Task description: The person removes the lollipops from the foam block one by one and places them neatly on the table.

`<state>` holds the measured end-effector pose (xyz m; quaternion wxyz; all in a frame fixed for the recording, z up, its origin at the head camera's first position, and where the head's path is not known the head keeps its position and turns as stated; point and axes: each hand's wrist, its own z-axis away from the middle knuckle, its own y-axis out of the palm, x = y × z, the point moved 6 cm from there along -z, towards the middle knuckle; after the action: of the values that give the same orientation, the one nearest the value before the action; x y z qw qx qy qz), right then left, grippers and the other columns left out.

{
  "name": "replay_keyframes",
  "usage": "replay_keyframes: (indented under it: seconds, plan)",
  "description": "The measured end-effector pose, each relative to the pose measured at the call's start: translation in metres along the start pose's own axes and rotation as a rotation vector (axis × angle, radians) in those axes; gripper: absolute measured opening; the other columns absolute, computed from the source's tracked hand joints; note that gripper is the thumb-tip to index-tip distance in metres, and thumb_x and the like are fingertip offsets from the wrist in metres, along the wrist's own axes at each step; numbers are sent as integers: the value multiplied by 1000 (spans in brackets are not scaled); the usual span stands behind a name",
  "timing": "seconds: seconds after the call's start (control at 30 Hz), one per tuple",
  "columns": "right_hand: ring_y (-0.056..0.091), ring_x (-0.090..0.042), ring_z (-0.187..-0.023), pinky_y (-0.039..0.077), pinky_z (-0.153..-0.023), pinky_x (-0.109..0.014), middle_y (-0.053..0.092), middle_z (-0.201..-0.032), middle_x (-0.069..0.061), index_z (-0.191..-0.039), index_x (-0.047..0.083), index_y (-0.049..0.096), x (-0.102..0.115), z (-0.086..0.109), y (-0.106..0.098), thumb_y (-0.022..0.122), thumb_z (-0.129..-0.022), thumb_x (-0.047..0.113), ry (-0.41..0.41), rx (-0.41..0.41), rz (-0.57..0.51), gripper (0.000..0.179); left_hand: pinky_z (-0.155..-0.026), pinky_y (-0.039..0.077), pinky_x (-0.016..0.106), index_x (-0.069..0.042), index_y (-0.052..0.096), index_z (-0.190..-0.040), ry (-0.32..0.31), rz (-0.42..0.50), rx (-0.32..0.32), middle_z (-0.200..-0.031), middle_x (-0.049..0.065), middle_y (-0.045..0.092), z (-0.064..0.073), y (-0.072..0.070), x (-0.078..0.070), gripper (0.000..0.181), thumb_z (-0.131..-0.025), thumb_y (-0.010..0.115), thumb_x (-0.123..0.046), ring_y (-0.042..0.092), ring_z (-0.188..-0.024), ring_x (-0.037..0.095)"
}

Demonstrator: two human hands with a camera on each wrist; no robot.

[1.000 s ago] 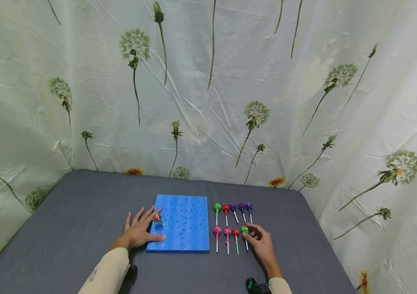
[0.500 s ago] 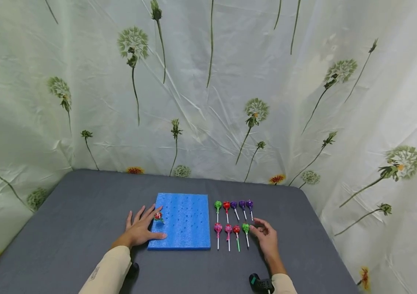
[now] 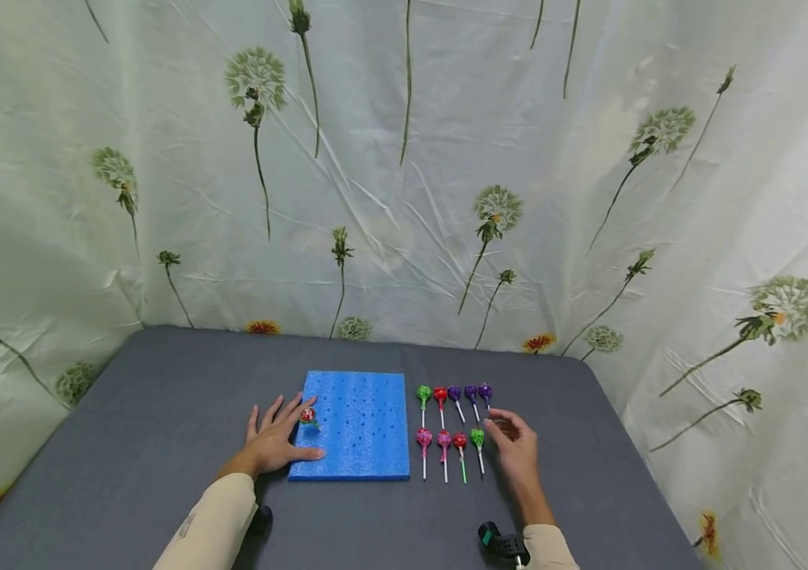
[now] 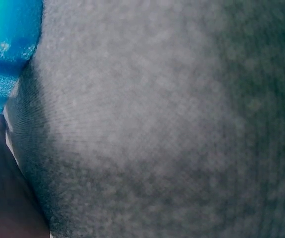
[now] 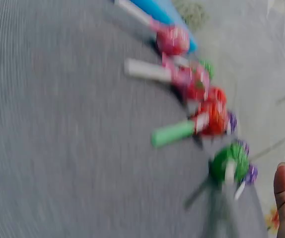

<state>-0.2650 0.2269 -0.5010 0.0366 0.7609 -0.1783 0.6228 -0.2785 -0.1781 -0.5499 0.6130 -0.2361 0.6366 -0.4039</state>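
My left hand lies with spread fingers on the left edge of a blue foam board pitted with small holes. Between its thumb and forefinger a red lollipop stands in the board. To the right, my right hand hovers with relaxed fingers, fingertips close to the stick of the rightmost purple lollipop; whether they touch it cannot be told. Just left of that hand is a green lollipop. In the right wrist view the fingers appear apart from the candies.
Lollipops lie in two rows right of the board. A green one, a red one and purple ones are behind; pink ones and a red one are in front. A floral curtain hangs behind the grey table.
My right hand has left the front-row green lollipop, which now lies straight at the row's end, and has shifted right and back toward the purple ones. The left hand has stayed on the board.
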Motion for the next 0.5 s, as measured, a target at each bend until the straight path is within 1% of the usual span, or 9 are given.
replay_keyframes:
  seconds: [0.07, 0.17, 0.23, 0.37, 0.5]
  plan:
    - [57, -5, -78, 46, -68, -17, 67, -97, -19, -105, -11, 64, 6, 1, 9, 69, -87, 0, 5, 35, -11, 22, -106, -19, 64, -20, 30, -151, 1, 3, 6, -158, 18, 19, 0, 0, 0, 102, -70, 68, -71, 2, -142, 47]
    - [57, -7, -78, 47, -69, -18, 65, -101, -23, -106, -9, 65, 11, 2, 22, 69, -87, 1, 25, 72, -9, 22, -106, -19, 63, -22, 28, -152, 4, 4, 20, -159, 16, 18, 1, 0, -2, 103, -70, 66, -73, 1, -143, 46]
    - [58, -8, -80, 48, -70, -19, 65, -103, -23, -106, -7, 66, 13, 2, 31, 70, -87, 2, 36, 99, -20, 22, -106, -19, 63, -23, 28, -152, 8, 5, 26, -159, 16, 18, 2, 0, -5, 104, -70, 65, -75, 1, -143, 46]
    - [59, -9, -82, 49, -70, -21, 66, -104, -21, -107, -7, 66, 17, 0, 52, 70, -87, 4, 37, 176, -52, 23, -107, -19, 62, -24, 27, -152, -8, -9, 32, -159, 15, 18, 4, -2, -7, 105, -70, 64, -76, 2, -144, 45]
    - [59, -9, -82, 49, -69, -22, 67, -103, -20, -107, -8, 65, 23, -2, 73, 70, -86, 3, 10, 255, -60, 24, -107, -19, 62, -23, 28, -152, -16, -2, 23, -159, 16, 19, 4, -4, -7, 105, -69, 65, -75, 3, -144, 45]
